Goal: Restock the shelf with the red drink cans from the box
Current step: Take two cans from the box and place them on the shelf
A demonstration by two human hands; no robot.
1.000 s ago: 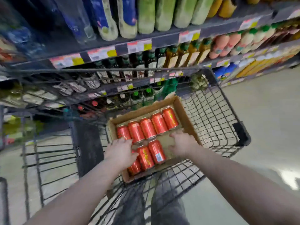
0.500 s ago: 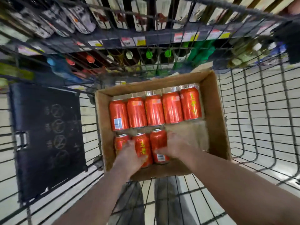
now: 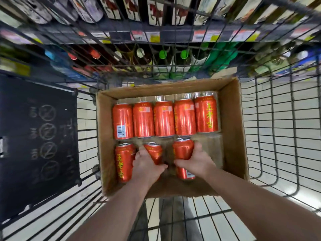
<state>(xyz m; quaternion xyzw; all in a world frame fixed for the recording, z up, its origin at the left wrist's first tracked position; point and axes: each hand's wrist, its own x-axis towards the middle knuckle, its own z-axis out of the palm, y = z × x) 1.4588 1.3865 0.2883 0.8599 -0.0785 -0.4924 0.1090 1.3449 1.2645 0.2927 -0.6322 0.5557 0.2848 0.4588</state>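
An open cardboard box [image 3: 231, 119] lies in a wire shopping cart, with red drink cans lying on their sides in it. Several cans form the far row [image 3: 164, 118]. In the near row, my left hand [image 3: 147, 166] grips the middle can [image 3: 154, 152], and my right hand [image 3: 196, 161] grips the can [image 3: 183, 150] to its right. A third near-row can [image 3: 123, 162] lies untouched at the left. The store shelf [image 3: 156, 36] with bottles shows beyond the cart's front mesh.
The cart's wire basket [image 3: 278, 136] surrounds the box, with a black folded seat panel [image 3: 38, 140] to the left. Bottles fill the shelves behind the cart mesh. A pale tiled floor shows through the cart bottom. Bare cardboard lies to the right of my right hand.
My head has leaned in over the box. The two held cans have moved apart, leaving a gap between them; my hands have closed around them.
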